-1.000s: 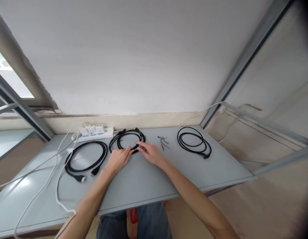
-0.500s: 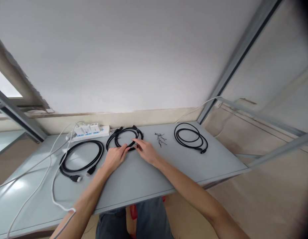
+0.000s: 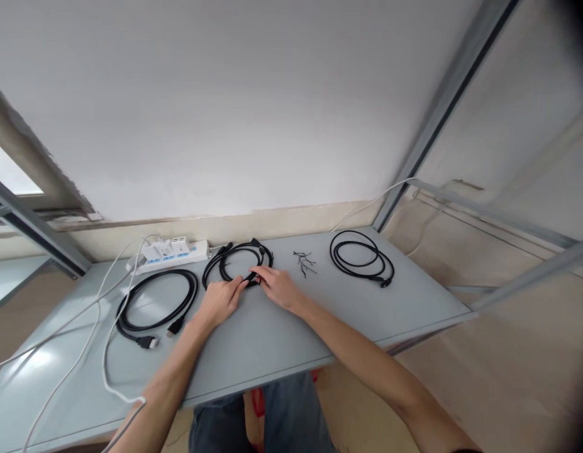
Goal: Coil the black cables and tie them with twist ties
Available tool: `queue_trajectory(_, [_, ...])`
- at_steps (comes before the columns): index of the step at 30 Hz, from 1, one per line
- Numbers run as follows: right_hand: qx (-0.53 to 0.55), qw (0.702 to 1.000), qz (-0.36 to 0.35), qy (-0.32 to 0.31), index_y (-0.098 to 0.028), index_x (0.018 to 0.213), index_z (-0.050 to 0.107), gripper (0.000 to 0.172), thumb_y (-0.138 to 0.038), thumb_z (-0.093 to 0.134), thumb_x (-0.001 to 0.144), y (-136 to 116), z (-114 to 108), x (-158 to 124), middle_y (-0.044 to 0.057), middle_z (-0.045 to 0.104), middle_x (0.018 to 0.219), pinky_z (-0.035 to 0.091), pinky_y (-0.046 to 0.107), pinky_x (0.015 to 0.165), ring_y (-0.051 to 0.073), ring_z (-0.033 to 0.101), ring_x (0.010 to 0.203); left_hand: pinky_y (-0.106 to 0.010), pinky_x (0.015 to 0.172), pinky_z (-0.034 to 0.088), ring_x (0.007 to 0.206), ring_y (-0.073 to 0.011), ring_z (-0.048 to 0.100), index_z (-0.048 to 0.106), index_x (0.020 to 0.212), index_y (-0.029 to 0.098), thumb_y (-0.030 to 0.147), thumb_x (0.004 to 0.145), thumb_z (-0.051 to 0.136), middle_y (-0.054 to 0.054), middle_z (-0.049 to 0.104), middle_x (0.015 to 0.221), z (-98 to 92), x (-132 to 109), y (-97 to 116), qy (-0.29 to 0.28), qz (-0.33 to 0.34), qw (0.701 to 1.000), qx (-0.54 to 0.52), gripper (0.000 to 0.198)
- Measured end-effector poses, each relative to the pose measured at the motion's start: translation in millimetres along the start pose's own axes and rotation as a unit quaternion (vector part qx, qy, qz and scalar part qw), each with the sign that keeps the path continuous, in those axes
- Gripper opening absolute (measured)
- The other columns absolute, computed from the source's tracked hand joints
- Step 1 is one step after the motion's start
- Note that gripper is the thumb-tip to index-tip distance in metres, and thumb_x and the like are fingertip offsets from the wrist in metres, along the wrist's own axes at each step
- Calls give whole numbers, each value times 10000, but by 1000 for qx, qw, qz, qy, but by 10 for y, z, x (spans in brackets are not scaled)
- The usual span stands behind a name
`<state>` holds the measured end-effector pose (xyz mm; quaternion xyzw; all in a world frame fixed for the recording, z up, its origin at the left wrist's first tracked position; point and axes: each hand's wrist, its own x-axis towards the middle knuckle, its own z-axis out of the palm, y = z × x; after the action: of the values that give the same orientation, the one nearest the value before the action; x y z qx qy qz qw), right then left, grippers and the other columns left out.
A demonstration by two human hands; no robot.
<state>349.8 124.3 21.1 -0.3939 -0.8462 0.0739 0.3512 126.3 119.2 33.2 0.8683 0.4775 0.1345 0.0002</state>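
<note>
In the middle of the grey table lies a coiled black cable (image 3: 210,267), its near side between my two hands. My left hand (image 3: 222,299) is closed on the coil's near left part, thumb and fingers pinched together. Just right of it, my right hand (image 3: 275,285) pinches the coil's near right part. Whether a thin tie is also between the fingertips is too small to tell. To the right of my right hand lies a small bunch of black twist ties (image 3: 304,263).
Another coiled black cable (image 3: 156,328) with HDMI-type plugs lies at left, and a third black coil (image 3: 357,274) at right. A white power strip (image 3: 197,251) stands along the wall. White cords (image 3: 104,365) cross the table's left side. Metal frame posts (image 3: 399,195) rise behind.
The view has shifted slightly. Both hands stay at the near side of the middle coil, with only small finger movements.
</note>
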Motion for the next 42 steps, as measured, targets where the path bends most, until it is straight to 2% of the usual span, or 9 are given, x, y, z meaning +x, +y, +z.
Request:
queue_trajectory(5, [49, 999, -6, 5, -254, 1429, 627, 459, -78, 453, 1042, 29, 18, -15, 77, 758, 1129, 573, 283, 874, 171, 737, 949, -274, 617, 380, 707, -212, 691, 620, 959, 196, 419, 1120, 262, -69, 711, 775, -39, 8, 39, 11, 11, 1000, 7, 452])
queue_trajectory(9, [147, 989, 22, 27, -232, 1341, 697, 366, -145, 499, 1046, 55, 69, -14, 80, 767, 1086, 585, 299, 853, 159, 728, 844, -288, 729, 459, 799, -221, 692, 624, 938, 192, 390, 1119, 289, -78, 696, 820, -55, 20, 53, 44, 42, 998, 17, 429])
queue_trajectory(14, [213, 975, 52, 32, -216, 1242, 757, 315, -192, 514, 1044, 74, 104, -18, 65, 773, 978, 591, 314, 801, 152, 690, 729, -295, 787, 494, 915, -232, 731, 607, 1215, 213, 464, 1091, 433, -75, 765, 1021, -37, 13, 67, 42, 64, 997, -27, 329])
queue_trajectory(17, [260, 963, 59, 43, -216, 1259, 759, 339, -275, 484, 1069, 79, 122, -23, 57, 753, 932, 595, 298, 722, 143, 673, 697, -295, 758, 504, 878, -244, 744, 575, 1323, 215, 475, 1064, 504, -71, 775, 982, -20, 11, 76, 31, 41, 998, -19, 374])
queue_trajectory(23, [327, 940, 78, 59, -231, 1352, 718, 420, -462, 512, 1068, 14, 120, -13, 55, 740, 903, 566, 253, 580, 145, 671, 684, -351, 880, 536, 1025, -254, 706, 568, 1368, 168, 207, 1059, 413, -120, 737, 1078, 30, 36, 158, 108, 48, 993, 17, 348])
queue_trajectory(27, [328, 938, 77, 76, -234, 1287, 754, 412, -490, 526, 1059, -38, 91, -9, 71, 753, 939, 580, 262, 582, 157, 680, 708, -340, 842, 544, 985, -247, 702, 614, 1265, 170, 71, 970, 417, -111, 729, 1042, 75, 36, 247, 101, 32, 994, 18, 368])
queue_trajectory(35, [307, 948, 52, 64, -236, 1356, 655, 361, -361, 598, 1022, -86, 90, -5, 76, 736, 1040, 633, 289, 728, 167, 732, 862, -286, 798, 542, 1019, -221, 749, 610, 1331, 228, 342, 1081, 432, -70, 774, 1174, 129, 23, 140, 158, -47, 979, -118, 327])
queue_trajectory(38, [286, 953, 60, 75, -234, 1266, 679, 328, -348, 696, 959, -112, 80, -3, 70, 733, 1041, 632, 299, 790, 173, 727, 919, -284, 794, 537, 991, -225, 759, 653, 1309, 236, 383, 1075, 449, -71, 785, 1165, 124, 21, 112, 147, -51, 980, -128, 343])
queue_trajectory(42, [262, 955, 93, 101, -220, 1079, 700, 212, -395, 699, 960, -119, 64, -5, 49, 725, 931, 621, 297, 750, 165, 708, 819, -269, 757, 524, 939, -211, 760, 697, 1277, 250, 402, 1073, 449, -64, 794, 1144, 108, 21, 139, 113, -22, 984, -134, 355])
